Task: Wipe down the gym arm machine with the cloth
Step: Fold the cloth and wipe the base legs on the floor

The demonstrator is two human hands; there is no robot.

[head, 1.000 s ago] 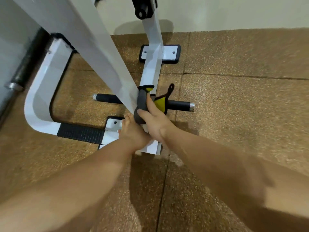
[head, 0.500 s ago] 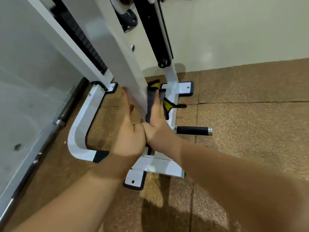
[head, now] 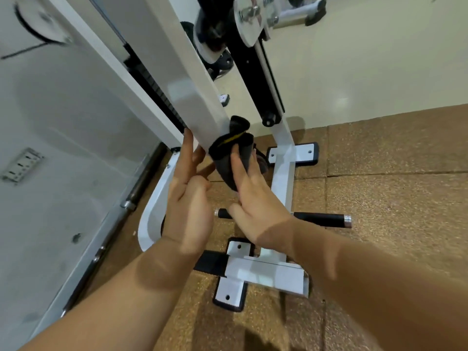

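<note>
Cloth [head: 228, 158], dark grey with a yellow stripe, lies wrapped over the lower edge of the slanted white beam [head: 187, 84] of the gym arm machine [head: 283, 173]. Our right hand [head: 255, 201] presses it there with fingers [head: 239, 165] straight and flat, curled around nothing. The thumb of that hand points down and left, away from the fabric.

Our left hand [head: 190, 201] is just beside it and is also spread open. Its index finger [head: 188, 148] reaches straight up along the beam's left face and touches it. The other fingers slip behind the beam's underside, and the thumb folds across toward the right hand. Both forearms come in from the bottom of the view and rise toward the beam, wrists close together.

Below the hands we see the machine's white base frame [head: 268, 272] with a black-edged foot plate [head: 230, 292] on the brown speckled floor [head: 392, 198]. A black-gripped bar [head: 321, 219] with a metal end cap lies across behind our right wrist. Further up, a black-and-white upright [head: 255, 72] rises before the cream wall [head: 367, 59], and a grey panel [head: 63, 148] stands at the left.
</note>
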